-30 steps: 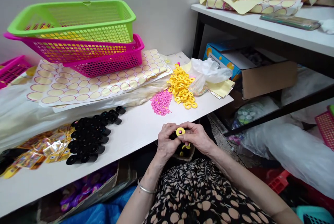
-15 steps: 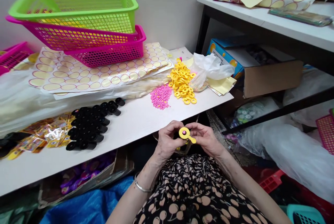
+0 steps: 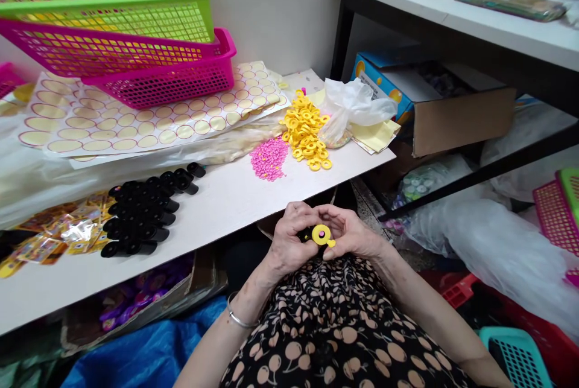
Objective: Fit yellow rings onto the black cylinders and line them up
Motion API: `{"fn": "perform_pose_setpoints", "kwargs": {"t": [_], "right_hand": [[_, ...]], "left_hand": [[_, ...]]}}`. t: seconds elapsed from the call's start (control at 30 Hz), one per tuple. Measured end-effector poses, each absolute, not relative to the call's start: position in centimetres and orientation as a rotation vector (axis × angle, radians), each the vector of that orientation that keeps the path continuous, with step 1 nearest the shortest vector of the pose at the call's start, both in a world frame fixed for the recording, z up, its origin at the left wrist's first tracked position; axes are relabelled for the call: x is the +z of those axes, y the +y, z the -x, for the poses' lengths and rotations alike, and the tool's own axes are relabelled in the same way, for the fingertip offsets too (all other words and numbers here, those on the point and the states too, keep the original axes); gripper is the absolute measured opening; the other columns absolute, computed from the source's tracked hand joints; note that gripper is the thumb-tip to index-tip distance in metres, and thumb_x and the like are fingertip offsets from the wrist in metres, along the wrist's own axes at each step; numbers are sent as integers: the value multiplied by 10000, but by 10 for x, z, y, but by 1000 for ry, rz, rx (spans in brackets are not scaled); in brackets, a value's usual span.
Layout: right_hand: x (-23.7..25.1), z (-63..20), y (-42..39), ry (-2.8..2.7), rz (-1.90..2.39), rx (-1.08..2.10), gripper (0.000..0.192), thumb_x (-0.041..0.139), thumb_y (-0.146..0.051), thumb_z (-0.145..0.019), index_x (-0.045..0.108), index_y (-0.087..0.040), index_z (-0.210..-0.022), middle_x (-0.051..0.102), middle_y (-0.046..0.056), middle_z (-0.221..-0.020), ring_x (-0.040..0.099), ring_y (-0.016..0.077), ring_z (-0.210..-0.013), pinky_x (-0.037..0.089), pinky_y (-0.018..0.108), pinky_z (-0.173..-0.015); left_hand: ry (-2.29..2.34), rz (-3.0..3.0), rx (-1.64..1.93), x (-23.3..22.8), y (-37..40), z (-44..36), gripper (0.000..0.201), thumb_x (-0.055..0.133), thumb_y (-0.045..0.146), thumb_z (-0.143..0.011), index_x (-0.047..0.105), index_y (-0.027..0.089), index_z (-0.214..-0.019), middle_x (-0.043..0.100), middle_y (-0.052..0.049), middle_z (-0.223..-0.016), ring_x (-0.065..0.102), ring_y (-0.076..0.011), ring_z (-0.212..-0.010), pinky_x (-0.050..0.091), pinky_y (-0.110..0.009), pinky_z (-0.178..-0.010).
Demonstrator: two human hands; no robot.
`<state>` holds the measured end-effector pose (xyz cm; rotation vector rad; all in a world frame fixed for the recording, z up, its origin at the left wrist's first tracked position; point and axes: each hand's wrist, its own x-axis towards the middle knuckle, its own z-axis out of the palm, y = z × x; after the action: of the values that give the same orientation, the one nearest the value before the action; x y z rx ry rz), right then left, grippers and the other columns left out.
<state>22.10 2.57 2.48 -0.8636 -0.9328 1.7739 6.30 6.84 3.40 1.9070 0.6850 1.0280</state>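
Note:
In front of my lap, my left hand (image 3: 291, 238) is closed, pinching a yellow plastic ring piece (image 3: 315, 234) by its left side. The piece has a pink spot with dark around it at its centre and a short tab at its lower right. My right hand (image 3: 355, 236) curls round from the other side, thumb and fingers at the tab. My fingers partly cover the tab, and what lies behind the ring is hidden. Beyond my hands, on the white table (image 3: 221, 201), lie a heap of yellow ring pieces (image 3: 305, 128) and a pile of small pink pieces (image 3: 269, 159).
Several black cylinders (image 3: 145, 210) stand left of centre, beside shiny printed packets (image 3: 76, 231). Behind them, a green basket (image 3: 199, 14) and pink baskets (image 3: 181, 77) rest on sticker sheets (image 3: 185, 128). A plastic bag (image 3: 357, 104) and an open cardboard box (image 3: 461, 122) are on the right.
The yellow ring piece has turned in my fingers, and less of its tab shows. My right hand has closed in nearer to my left. The camera view has shifted slightly.

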Motion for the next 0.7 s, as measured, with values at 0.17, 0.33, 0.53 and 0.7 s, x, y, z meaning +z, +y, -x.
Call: {"fn": "perform_pose_setpoints", "kwargs": {"t": [0.17, 0.33, 0.53, 0.7], "right_hand": [[29, -222, 24, -933, 931, 1813, 530, 783, -114, -477, 615, -151, -979, 612, 10, -911, 568, 129, -830, 443, 212, -695], [24, -218, 20, -904, 1012, 1759, 501, 787, -150, -457, 630, -149, -933, 613, 1, -843, 554, 120, -732, 433, 218, -628], [21, -214, 16, -901, 993, 1677, 465, 788, -194, -477, 632, -162, -913, 616, -3, -808, 555, 127, -717, 423, 228, -622], [23, -212, 16, -906, 917, 1595, 571, 819, -171, -447, 603, -190, -976, 622, 22, -943, 566, 168, -893, 439, 267, -767]], "left_hand": [[582, -2014, 983, 27, 64, -67, 138, 686, 217, -648, 681, 198, -784, 608, -62, -748, 468, -213, -861, 425, -367, -761], [584, -2015, 957, 25, 63, -67, 163, 698, 299, -657, 680, 198, -784, 631, -70, -758, 481, -226, -894, 428, -380, -796], [537, -2025, 996, 24, 59, -67, 175, 672, 191, -659, 666, 198, -833, 641, -66, -786, 494, -226, -918, 432, -396, -836], [564, -1710, 1078, 18, 58, -60, 501, 670, 109, -578, 606, 214, -1064, 534, -95, -1128, 466, -250, -1077, 414, -417, -905]]}}
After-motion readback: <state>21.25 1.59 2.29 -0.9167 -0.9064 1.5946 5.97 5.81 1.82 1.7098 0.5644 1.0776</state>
